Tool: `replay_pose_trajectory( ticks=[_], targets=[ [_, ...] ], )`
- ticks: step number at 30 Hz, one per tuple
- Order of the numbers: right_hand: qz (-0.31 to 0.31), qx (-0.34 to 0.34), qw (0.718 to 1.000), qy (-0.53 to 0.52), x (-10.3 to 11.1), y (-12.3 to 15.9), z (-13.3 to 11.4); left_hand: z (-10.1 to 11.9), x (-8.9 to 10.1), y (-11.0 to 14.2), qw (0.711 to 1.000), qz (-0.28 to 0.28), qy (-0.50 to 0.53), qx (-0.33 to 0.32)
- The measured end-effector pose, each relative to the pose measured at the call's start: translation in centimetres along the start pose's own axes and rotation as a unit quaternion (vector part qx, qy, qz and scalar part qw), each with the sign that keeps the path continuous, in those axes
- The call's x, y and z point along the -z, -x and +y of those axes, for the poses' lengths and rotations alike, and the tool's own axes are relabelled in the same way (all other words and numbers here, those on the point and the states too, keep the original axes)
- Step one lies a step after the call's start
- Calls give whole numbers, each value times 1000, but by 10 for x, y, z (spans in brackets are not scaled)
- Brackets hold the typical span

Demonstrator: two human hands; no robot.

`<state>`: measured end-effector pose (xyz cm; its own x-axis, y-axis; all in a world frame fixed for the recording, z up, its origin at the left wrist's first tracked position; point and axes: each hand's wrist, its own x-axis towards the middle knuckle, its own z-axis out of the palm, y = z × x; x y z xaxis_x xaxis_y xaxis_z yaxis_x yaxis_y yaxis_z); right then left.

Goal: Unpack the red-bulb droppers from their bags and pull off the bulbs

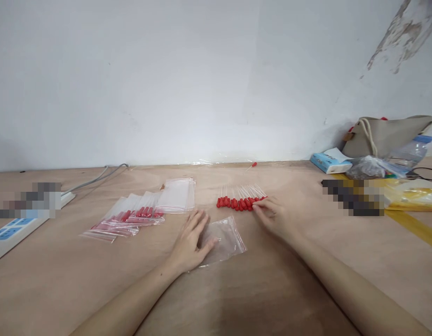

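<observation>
My left hand (191,240) lies flat, fingers spread, on a clear zip bag (226,238) on the wooden table (237,289). My right hand (272,215) reaches to a row of glass droppers with red bulbs (241,199), its fingertips pinched at the right end of the row. What the pinch holds is too small to name. Left of centre lie several filled bags with red-bulbed droppers (131,219) and a stack of empty clear bags (177,193).
A white power strip (12,231) with a grey cable sits at the left edge. At the right stand a beige drawstring bag (387,135), a blue-white box (329,162), plastic bags and yellow packets (412,196). One stray dropper (252,164) lies by the wall.
</observation>
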<state>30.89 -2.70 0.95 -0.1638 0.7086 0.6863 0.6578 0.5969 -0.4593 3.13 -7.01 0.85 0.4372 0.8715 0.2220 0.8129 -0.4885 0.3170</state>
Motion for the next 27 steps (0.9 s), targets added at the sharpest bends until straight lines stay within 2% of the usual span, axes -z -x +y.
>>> replay_pose_trajectory(
  ticks=[2, 5, 8, 10, 13, 17, 22, 24, 27],
  targets=[
    [-65, 60, 996, -20, -4, 3, -23, 0, 0, -1, 999, 26, 11, -17],
    [-192, 144, 970, -35, -10, 9, -49, -1, -2, -1, 998, 25, 36, -35],
    [-275, 173, 945, -36, -15, 14, -57, -2, -2, -2, 996, 13, 85, -30],
    [-299, 172, 937, -47, -17, 15, -54, -3, -1, -5, 991, 25, 131, -16],
    [-315, 175, 930, -67, -18, 16, -50, -4, 4, -10, 984, 32, 173, 39],
    [-336, 187, 920, -79, -20, 17, -51, -3, 11, -12, 981, -21, 155, 118],
    [-310, 170, 931, -89, -22, 22, -52, -9, 15, -11, 975, -103, 145, 132],
    [-283, 153, 943, -82, -21, 24, -50, -18, 21, -14, 978, -82, 143, 130],
    [-235, 128, 962, -64, -21, 24, -47, -38, 43, -25, 979, 50, 79, 179]
  ],
)
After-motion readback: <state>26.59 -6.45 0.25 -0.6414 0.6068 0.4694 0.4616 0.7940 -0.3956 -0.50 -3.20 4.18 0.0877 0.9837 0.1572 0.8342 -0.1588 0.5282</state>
